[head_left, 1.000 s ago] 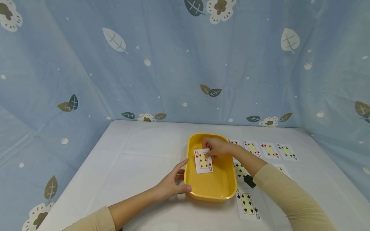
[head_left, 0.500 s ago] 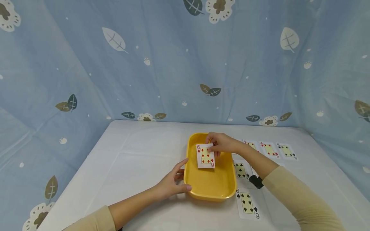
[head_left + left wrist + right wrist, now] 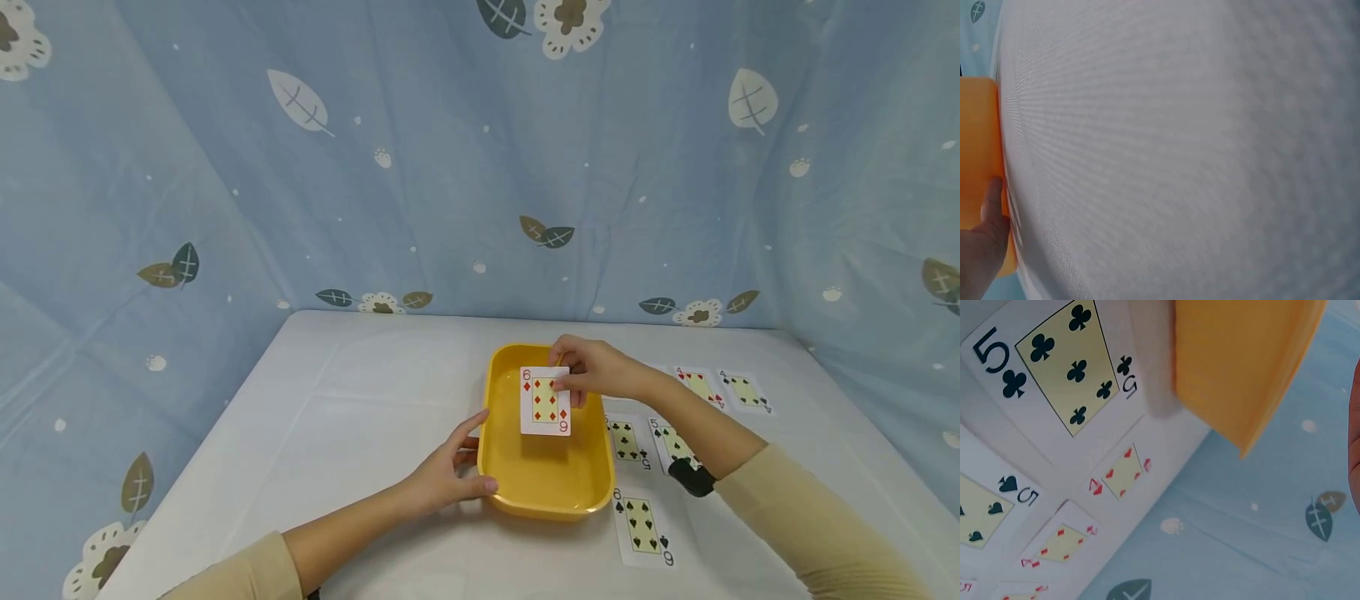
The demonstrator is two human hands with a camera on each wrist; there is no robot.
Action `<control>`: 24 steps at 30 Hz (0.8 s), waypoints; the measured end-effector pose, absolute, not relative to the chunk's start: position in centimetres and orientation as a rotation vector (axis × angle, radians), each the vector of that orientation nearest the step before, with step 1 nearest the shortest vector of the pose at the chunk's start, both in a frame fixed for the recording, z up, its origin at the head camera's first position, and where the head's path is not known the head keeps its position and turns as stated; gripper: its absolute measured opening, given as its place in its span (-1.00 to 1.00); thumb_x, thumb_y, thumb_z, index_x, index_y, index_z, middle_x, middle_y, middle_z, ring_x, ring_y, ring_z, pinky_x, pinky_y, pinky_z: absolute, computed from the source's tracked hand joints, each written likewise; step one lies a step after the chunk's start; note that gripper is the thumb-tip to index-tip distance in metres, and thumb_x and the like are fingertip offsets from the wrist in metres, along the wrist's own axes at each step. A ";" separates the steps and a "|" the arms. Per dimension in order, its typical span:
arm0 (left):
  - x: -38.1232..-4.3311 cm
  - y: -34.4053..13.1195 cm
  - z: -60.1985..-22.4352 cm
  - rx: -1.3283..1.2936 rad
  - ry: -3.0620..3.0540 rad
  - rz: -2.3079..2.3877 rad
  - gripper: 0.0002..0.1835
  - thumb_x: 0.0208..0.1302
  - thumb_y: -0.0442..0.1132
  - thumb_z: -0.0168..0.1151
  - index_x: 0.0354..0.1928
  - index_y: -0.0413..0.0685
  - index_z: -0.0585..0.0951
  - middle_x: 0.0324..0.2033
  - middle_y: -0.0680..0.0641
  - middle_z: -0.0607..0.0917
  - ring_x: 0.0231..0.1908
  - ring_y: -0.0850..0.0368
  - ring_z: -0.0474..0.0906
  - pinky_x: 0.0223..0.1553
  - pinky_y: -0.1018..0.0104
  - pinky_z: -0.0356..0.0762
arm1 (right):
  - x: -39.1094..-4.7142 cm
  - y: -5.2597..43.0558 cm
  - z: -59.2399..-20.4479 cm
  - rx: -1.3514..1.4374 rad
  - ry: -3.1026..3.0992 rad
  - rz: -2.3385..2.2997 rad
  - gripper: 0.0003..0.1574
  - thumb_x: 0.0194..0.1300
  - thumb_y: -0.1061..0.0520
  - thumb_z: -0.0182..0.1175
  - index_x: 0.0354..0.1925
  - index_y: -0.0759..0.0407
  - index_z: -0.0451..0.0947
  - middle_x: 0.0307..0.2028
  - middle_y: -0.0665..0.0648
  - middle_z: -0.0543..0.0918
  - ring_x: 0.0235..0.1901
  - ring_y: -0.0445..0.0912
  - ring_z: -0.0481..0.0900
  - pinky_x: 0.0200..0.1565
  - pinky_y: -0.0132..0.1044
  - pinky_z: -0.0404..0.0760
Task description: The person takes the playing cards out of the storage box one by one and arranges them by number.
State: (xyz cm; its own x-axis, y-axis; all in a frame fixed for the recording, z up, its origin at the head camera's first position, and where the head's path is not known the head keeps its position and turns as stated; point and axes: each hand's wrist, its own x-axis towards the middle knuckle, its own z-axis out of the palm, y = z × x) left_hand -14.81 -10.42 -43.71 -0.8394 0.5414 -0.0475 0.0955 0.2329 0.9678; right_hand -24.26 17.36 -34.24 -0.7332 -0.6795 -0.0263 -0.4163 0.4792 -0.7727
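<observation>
My right hand (image 3: 592,365) pinches a six of diamonds playing card (image 3: 545,410) by its right edge, face up above the yellow plastic tray (image 3: 525,492). The card overlaps the tray's inside in the head view. At the tray's left side, my left hand (image 3: 442,479) holds the wall, thumb at the near left corner of the rim and fingers along the side. The left wrist view shows fingers (image 3: 992,203) against the tray's outer wall. Only a sliver of the right hand (image 3: 1355,437) shows at the edge of the right wrist view.
Right of the tray lie face-up cards in rows: a six of spades (image 3: 642,529), a five of clubs (image 3: 626,442), a five of spades (image 3: 667,442) and fours, including a four of spades (image 3: 744,392). My right forearm covers some. A blue patterned curtain (image 3: 480,167) hangs behind the white table (image 3: 360,375).
The right hand has moved up and to the right with the six of diamonds, lifting it from the tray floor. The left hand and the tray stay in place.
</observation>
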 end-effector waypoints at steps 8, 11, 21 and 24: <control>-14.9 -10.3 -43.6 0.590 2.152 1.622 -0.04 0.03 0.03 0.32 0.39 0.33 -0.06 0.12 -0.17 0.31 0.18 -0.13 0.32 0.09 0.09 0.41 | -22.5 19.0 -33.0 -0.887 2.401 -1.194 -0.62 0.16 0.13 0.22 -0.11 0.20 0.31 -0.40 0.17 0.61 -0.60 0.01 0.59 -0.48 -0.19 0.62; -14.9 -10.4 -43.6 0.597 2.147 1.622 -0.05 0.04 0.04 0.31 0.38 0.34 -0.07 0.11 -0.17 0.30 0.19 -0.13 0.31 0.07 0.11 0.43 | -22.0 19.6 -32.7 -0.889 2.404 -1.220 -0.61 0.15 0.13 0.23 -0.11 0.23 0.31 -0.38 0.19 0.61 -0.61 0.00 0.58 -0.49 -0.19 0.62; -14.9 -10.5 -43.6 0.616 2.115 1.633 -0.05 0.04 0.05 0.31 0.38 0.33 -0.07 0.12 -0.18 0.30 0.18 -0.13 0.31 0.01 0.21 0.49 | -19.9 22.2 -32.3 -0.939 2.379 -1.298 -0.62 0.16 0.18 0.22 -0.13 0.27 0.30 -0.38 0.20 0.62 -0.63 -0.02 0.58 -0.52 -0.17 0.61; -14.8 -10.5 -43.5 0.613 2.114 1.631 -0.03 0.04 0.05 0.31 0.39 0.30 -0.08 0.13 -0.19 0.30 0.18 -0.13 0.31 0.01 0.19 0.48 | -19.1 23.1 -32.3 -0.942 2.395 -1.298 -0.63 0.16 0.18 0.22 -0.14 0.26 0.30 -0.37 0.17 0.63 -0.63 -0.04 0.57 -0.53 -0.19 0.61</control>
State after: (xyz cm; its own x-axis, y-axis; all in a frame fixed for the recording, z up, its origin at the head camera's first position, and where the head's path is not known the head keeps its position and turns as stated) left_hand -14.81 -10.51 -43.49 -0.8243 0.5642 -0.0460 0.0987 0.2232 0.9698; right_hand -19.11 23.13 -32.27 -0.7567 -0.6493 0.0767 -0.4188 0.3913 -0.8194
